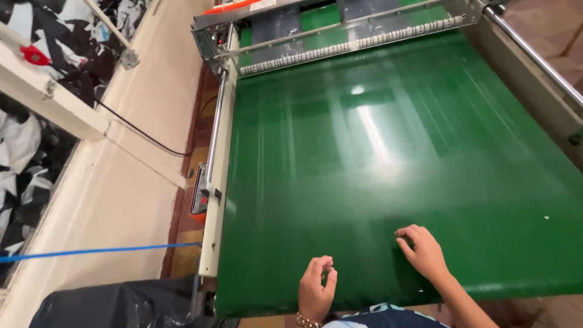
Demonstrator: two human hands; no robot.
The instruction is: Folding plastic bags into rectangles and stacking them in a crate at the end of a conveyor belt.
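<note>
Here the right hand (425, 252) lies loosely spread, fingertips on the green belt (376, 152); beside it, the left hand (316, 288) curls half-closed, empty.

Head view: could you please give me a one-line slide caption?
Two bare hands, left hand and right hand, rest empty on a green conveyor belt.

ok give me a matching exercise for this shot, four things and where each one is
Things:
1. left hand
2. right hand
3. blue strap
4. roller

Places:
a. far end of the green belt
b. flat on the belt, fingers spread
c. across the floor left of the machine
d. curled at the belt's near edge

Pairs: 1-d, 2-b, 3-c, 4-a
</note>
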